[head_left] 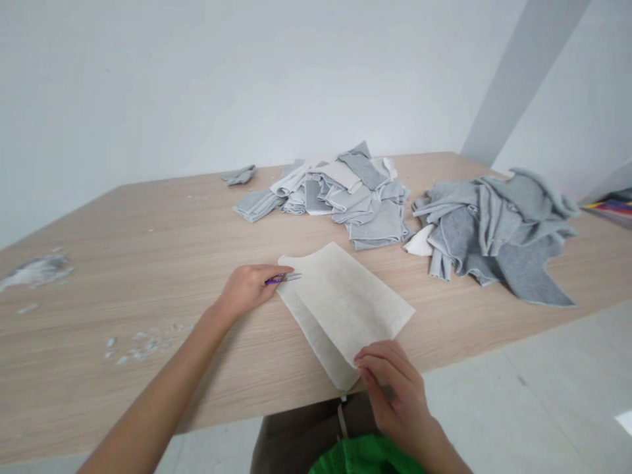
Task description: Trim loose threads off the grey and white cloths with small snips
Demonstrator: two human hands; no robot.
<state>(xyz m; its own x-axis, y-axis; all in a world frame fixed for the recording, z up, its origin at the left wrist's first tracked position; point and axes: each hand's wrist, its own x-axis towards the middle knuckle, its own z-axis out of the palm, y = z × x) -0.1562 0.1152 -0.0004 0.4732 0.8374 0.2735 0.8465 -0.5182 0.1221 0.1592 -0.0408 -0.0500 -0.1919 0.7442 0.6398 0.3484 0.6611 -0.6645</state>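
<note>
A cream cloth (345, 289) lies in two layers near the table's front edge, its upper layer lifted a little at the near corner. My right hand (392, 388) pinches that raised corner between thumb and fingers. At the cloth's far left corner, my left hand (251, 286) is closed around small thread snips (279, 279) with purple handles. The snips' metal tips point right over the cloth. The fingers of my left hand also touch the cloth's edge; whether they grip it is hidden.
Folded grey and white cloths (340, 191) are heaped at the back of the wooden table (197, 230). A loose pile of grey cloths (494, 224) sits to the right. One small grey piece (239, 175) lies near the wall. Scraps (141, 343) and lint (37, 271) are scattered at left.
</note>
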